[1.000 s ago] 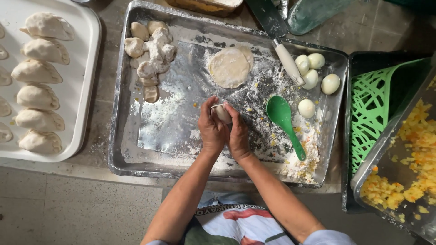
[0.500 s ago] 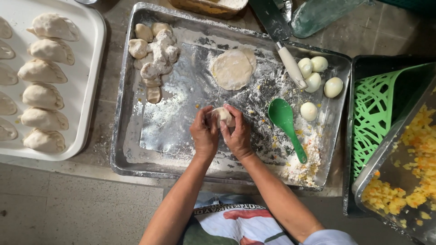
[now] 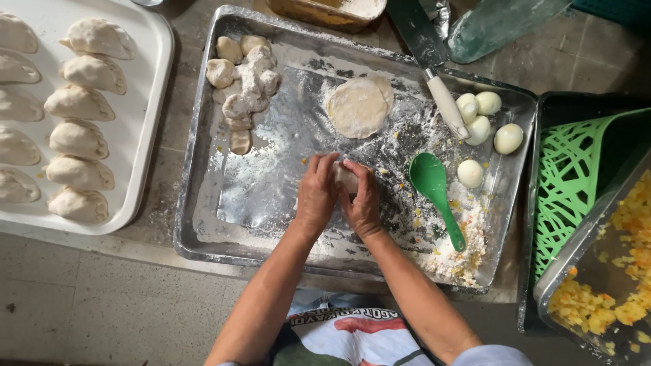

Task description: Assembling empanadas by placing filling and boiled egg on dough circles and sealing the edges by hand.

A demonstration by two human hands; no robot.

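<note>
I see bare floured tray floor (image 3: 271,183) left of my hands; dough lumps (image 3: 244,88) block the far-left corner, the green spoon (image 3: 437,193) and eggs (image 3: 485,125) crowd the right.

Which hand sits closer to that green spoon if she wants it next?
Probably the right hand: the green spoon lies just to its right on the metal tray, though both hands hold the dough piece.

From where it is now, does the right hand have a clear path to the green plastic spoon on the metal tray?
Probably yes. The right hand is pinching a dough piece together with the left hand, and the green plastic spoon lies just to its right on the floured metal tray, with nothing between them.
</note>
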